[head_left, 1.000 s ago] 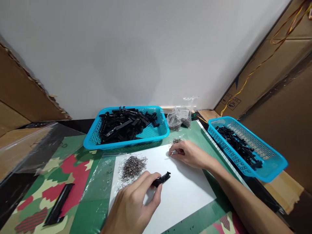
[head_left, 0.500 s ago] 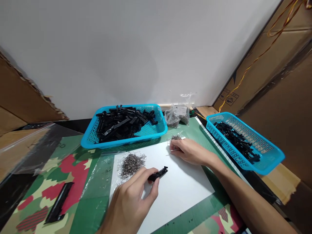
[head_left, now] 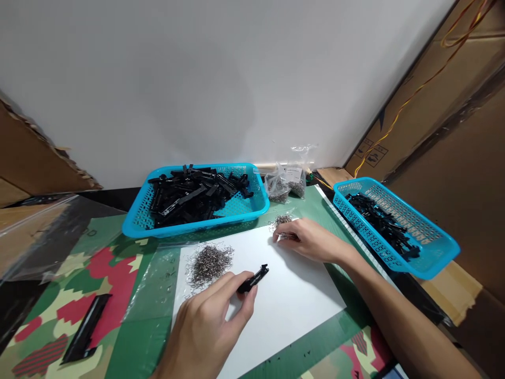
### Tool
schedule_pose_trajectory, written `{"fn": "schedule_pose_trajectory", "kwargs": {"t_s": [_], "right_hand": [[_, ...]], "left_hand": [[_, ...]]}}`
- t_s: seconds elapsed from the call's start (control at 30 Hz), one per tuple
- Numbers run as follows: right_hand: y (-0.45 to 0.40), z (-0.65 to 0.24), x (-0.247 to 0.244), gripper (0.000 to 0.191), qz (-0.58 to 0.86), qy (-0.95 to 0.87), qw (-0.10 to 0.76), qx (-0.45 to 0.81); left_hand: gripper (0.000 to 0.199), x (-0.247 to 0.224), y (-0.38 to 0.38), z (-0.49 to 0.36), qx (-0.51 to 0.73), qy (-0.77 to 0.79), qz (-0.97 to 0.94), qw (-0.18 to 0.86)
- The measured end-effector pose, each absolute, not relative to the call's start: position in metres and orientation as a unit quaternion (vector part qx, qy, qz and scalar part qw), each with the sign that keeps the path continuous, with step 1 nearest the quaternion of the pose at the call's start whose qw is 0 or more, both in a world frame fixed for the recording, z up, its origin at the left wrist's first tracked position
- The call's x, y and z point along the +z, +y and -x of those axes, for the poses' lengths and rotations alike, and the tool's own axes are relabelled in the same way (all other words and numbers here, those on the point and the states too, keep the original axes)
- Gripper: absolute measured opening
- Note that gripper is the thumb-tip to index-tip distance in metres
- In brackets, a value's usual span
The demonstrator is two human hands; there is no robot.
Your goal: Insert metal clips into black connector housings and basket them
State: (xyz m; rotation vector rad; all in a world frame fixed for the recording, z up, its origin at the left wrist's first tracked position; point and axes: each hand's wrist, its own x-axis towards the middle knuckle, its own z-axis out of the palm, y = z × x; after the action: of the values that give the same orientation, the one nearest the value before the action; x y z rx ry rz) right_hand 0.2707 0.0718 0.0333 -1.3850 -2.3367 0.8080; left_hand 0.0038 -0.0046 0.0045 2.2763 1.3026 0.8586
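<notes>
Between the thumb and fingers of my left hand (head_left: 215, 316) is a small black plastic part (head_left: 254, 279), its slotted end pointing away to the upper right. It is held over a white sheet (head_left: 292, 295). My right hand (head_left: 300, 237) is at the sheet's far edge, its fingertips curled down and closed beside a small pile of metal springs (head_left: 282, 220). Whatever those fingertips may hold is too small to make out. Close behind my left hand lies a larger heap of thin metal springs (head_left: 211, 263).
A blue basket (head_left: 197, 228) of black plastic parts stands behind the sheet, another blue basket (head_left: 434, 258) at right. Clear bags (head_left: 290, 184) of small metal pieces lean against the wall. A longer black part (head_left: 87, 329) rests at left on the camouflage-patterned cover (head_left: 114, 284).
The view has shifted slightly. My right hand stays by the small pile, its fingertips shifting a little. My left hand still holds the black part in much the same place.
</notes>
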Motion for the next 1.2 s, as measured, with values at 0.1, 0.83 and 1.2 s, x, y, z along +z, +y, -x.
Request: {"fn": "schedule_pose_trajectory", "kwargs": {"t_s": [0.1,0.83,1.2], "right_hand": [[0.072,-0.271,0.032,0.019,0.487,-0.811,0.155,0.284],[0.077,-0.272,0.021,0.009,0.516,-0.774,0.200,0.308],[0.077,-0.269,0.014,0.003,0.554,-0.741,0.220,0.309]], "left_hand": [[0.017,0.005,-0.004,-0.004,0.309,0.460,-0.811,0.191],[0.021,0.002,-0.006,-0.002,0.354,0.418,-0.819,0.173],[0.023,0.000,-0.007,-0.002,0.346,0.418,-0.820,0.181]]}}
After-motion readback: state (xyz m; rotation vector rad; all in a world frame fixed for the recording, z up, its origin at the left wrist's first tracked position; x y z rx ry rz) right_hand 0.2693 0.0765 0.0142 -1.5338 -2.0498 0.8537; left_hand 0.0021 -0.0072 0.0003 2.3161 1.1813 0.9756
